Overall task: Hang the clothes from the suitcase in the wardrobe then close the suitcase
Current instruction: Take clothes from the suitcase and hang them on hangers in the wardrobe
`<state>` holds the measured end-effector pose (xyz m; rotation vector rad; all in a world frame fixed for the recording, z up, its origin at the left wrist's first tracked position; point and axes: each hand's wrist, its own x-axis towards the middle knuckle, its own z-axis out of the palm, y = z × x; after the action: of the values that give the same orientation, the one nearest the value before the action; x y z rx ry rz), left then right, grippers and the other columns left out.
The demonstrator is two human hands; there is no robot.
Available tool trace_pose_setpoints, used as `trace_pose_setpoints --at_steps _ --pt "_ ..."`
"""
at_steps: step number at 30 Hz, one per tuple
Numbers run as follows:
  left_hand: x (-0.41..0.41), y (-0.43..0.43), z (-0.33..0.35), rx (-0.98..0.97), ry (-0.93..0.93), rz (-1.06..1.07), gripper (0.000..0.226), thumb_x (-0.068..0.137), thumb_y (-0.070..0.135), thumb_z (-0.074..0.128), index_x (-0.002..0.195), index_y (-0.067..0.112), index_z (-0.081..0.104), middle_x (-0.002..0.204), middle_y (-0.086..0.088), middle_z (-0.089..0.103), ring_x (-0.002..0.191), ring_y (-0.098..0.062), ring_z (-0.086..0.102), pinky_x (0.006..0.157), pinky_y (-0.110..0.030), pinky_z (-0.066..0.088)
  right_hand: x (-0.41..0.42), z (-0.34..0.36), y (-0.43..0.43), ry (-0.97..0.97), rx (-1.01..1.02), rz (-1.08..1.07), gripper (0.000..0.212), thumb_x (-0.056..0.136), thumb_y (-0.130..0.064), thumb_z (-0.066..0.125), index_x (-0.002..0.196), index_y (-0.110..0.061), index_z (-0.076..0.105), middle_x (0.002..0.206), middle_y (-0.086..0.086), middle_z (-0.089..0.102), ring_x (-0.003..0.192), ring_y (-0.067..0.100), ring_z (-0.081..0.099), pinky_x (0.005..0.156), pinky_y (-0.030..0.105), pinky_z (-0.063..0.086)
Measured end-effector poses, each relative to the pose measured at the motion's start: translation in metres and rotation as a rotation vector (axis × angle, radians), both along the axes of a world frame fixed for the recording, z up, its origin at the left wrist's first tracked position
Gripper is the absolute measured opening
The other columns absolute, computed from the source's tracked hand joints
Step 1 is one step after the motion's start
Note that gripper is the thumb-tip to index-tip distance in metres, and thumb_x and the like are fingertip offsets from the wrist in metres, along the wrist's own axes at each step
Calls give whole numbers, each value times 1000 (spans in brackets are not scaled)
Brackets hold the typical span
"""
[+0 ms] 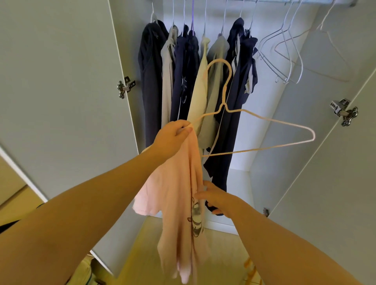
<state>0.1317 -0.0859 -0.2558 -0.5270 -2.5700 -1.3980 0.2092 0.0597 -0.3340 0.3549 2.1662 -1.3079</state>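
I stand before the open wardrobe (270, 126). My left hand (173, 136) grips the left shoulder of a pale pink wire hanger (254, 122) together with the top of a pink T-shirt (177, 195), which hangs down from that hand. The hanger's hook points up in front of the hung clothes. My right hand (213, 198) holds the shirt's right edge lower down, fingers curled on the fabric. Several dark and beige garments (189, 77) hang on the rail. The suitcase is out of view.
Three empty wire hangers (289, 52) hang at the right end of the rail (305, 2). The left door (61, 91) and right door (345, 173) stand open on both sides. A wooden floor (146, 250) shows below.
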Motion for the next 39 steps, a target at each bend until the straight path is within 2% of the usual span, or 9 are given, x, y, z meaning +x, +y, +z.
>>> trace_pose_setpoints --at_steps 3,6,10,16,20,25,29,34,39 --pt "0 -4 4 -25 13 -20 27 99 22 43 118 13 58 104 7 54 96 -6 47 83 -16 36 -4 -4 -1 -34 128 131 60 93 -31 54 146 -25 27 144 5 36 129 25 38 104 38 37" --pt "-2 -8 7 -26 5 -51 22 98 23 46 109 13 62 86 11 55 81 -3 49 71 -10 37 -1 -24 6 -116 445 294 60 87 -36 59 138 -13 39 122 7 43 117 24 44 104 36 40" --pt "-9 -18 13 -85 40 -69 20 95 28 50 99 15 65 79 8 54 71 -2 47 68 -15 38 5 -60 32 -201 783 293 63 77 -43 59 134 -22 42 130 3 48 123 24 44 107 40 35" --pt "-21 -41 4 -375 110 -15 28 95 31 48 98 8 65 84 -4 54 82 -16 49 73 -27 39 5 -33 59 -8 857 -44 31 86 -17 40 112 -23 56 100 -3 55 106 20 52 101 35 33" --pt "-28 -53 -7 -553 133 -2 32 98 31 42 110 11 63 91 -3 54 89 -17 48 80 -32 37 3 -29 80 -36 834 -46 37 87 -30 35 118 -31 55 122 -5 58 119 22 49 101 40 32" --pt "-26 -62 -9 -447 68 -77 28 98 25 44 107 8 64 92 -6 59 88 -18 53 68 -14 35 8 -23 94 -73 861 -83 35 89 -35 34 119 -35 53 117 -5 58 114 21 51 98 38 34" --pt "-24 -65 -9 -365 -14 -76 27 97 26 45 102 9 64 85 -9 59 73 -10 49 66 -15 35 10 -18 95 16 869 -144 36 94 -39 32 120 -33 57 121 -3 55 118 22 48 97 37 36" --pt "-22 -70 -15 -333 -60 -37 25 98 29 43 96 12 62 78 -3 55 77 -16 50 65 -17 35 14 -8 92 397 1129 -12 36 94 -23 40 127 -30 54 159 0 3 144 26 8 109 39 27" --pt "-17 -58 -17 -382 6 -97 34 101 25 33 128 20 55 98 -1 51 94 -13 44 78 -20 33 6 -2 89 530 1147 -31 36 96 -25 36 121 -30 62 149 -11 35 143 17 19 114 38 11"
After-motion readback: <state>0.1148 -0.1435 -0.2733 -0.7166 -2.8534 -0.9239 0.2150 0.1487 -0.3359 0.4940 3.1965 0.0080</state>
